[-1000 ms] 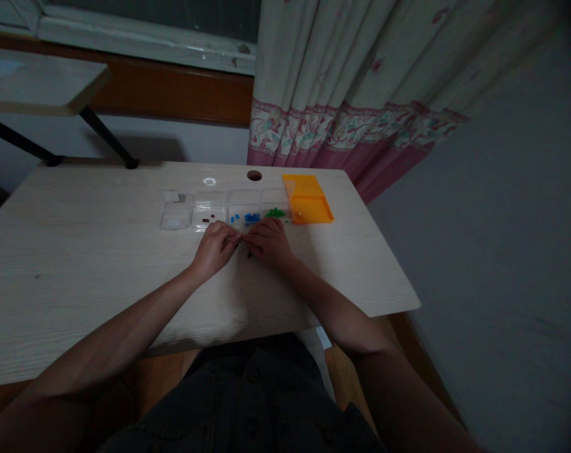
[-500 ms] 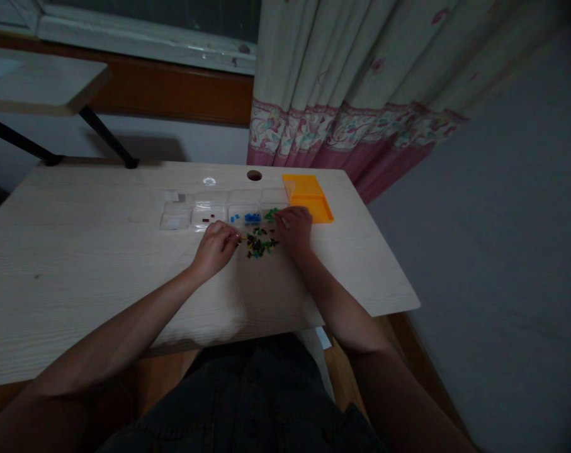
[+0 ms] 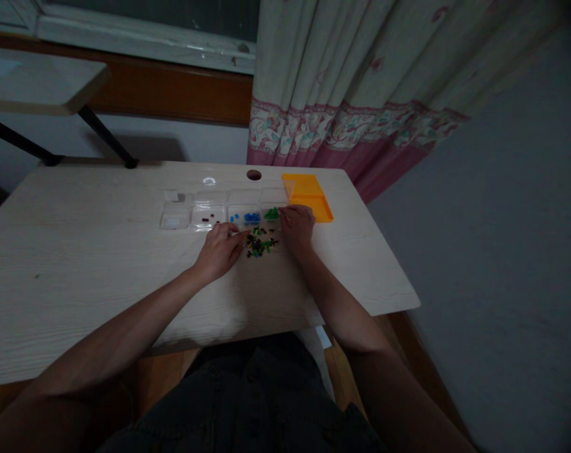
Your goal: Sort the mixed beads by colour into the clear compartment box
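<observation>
Small toy bricks in mixed colours lie in a loose pile (image 3: 259, 244) on the table. My left hand (image 3: 220, 251) is at the pile's left edge, fingers stretched toward it, with nothing visible in them. Beyond the pile stands a row of clear plastic boxes (image 3: 175, 220) with raised lids. A few dark red bricks (image 3: 205, 219) are in one box, blue bricks (image 3: 252, 218) in another, and green bricks (image 3: 271, 214) in the rightmost. Right beside the green bricks is my right hand (image 3: 298, 229), its fingers closed; whatever they hold is hidden.
An open orange case (image 3: 308, 187) lies behind my right hand. The wooden table (image 3: 101, 264) has a round cable hole (image 3: 254, 175) near its back edge. A raised shelf (image 3: 44, 82) on black legs stands at back left, and a curtain (image 3: 332, 94) hangs behind.
My left hand has shifted slightly right, its fingers reaching further toward the pile. My right hand has drawn back a little to the right, uncovering more of the green bricks.
</observation>
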Demonstrator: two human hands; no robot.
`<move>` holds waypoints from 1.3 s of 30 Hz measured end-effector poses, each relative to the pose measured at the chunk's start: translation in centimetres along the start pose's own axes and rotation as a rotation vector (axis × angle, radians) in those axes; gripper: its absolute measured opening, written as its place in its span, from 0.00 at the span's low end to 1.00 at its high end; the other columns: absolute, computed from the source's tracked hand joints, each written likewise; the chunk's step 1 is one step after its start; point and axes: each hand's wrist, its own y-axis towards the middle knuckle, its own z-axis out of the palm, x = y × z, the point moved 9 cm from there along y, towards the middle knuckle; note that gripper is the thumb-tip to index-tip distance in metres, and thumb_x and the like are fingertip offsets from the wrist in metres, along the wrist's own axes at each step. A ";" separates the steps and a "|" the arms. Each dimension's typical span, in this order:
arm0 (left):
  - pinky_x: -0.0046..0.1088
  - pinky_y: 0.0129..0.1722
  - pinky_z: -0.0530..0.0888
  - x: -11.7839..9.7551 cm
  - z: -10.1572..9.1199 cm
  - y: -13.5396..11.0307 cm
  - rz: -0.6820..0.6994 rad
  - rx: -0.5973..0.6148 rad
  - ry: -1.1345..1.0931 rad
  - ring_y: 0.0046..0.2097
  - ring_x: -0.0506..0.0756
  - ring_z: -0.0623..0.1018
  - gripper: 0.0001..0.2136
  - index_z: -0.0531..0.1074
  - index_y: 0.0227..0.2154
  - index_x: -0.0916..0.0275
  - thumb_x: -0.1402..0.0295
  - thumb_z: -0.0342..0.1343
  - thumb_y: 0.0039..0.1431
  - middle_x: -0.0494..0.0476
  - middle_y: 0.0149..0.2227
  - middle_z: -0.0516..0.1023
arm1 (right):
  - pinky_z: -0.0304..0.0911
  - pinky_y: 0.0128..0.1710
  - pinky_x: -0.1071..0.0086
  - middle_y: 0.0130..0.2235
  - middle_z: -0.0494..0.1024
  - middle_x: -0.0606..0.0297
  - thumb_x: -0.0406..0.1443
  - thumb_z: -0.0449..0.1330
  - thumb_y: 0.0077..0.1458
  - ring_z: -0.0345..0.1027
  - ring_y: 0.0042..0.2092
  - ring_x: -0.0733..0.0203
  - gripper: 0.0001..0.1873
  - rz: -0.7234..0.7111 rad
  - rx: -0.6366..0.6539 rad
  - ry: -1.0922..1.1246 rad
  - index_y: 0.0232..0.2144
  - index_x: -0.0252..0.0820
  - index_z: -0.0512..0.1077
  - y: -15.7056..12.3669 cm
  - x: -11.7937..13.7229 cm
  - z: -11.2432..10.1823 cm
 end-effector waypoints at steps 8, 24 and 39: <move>0.48 0.55 0.68 0.0 -0.1 0.0 -0.020 0.013 -0.021 0.51 0.64 0.69 0.16 0.77 0.54 0.59 0.67 0.51 0.68 0.65 0.47 0.71 | 0.59 0.55 0.55 0.45 0.80 0.56 0.41 0.57 0.67 0.67 0.52 0.50 0.14 -0.054 -0.027 0.031 0.40 0.46 0.82 -0.2 0.5 0.1; 0.48 0.53 0.69 -0.1 -0.5 0.1 -0.024 -0.004 -0.050 0.50 0.64 0.70 0.08 0.78 0.42 0.62 0.66 0.57 0.65 0.64 0.44 0.71 | 0.60 0.55 0.56 0.44 0.81 0.58 0.41 0.58 0.67 0.68 0.51 0.51 0.13 -0.076 -0.019 0.055 0.39 0.45 0.82 -0.2 0.8 0.2; 0.42 0.50 0.71 0.8 -1.7 0.3 -0.079 -0.101 -0.230 0.45 0.61 0.72 0.08 0.75 0.36 0.62 0.65 0.54 0.68 0.61 0.38 0.73 | 0.55 0.60 0.55 0.45 0.82 0.65 0.39 0.63 0.62 0.68 0.53 0.54 0.09 -0.445 0.108 0.093 0.43 0.54 0.82 -3.0 7.7 -0.2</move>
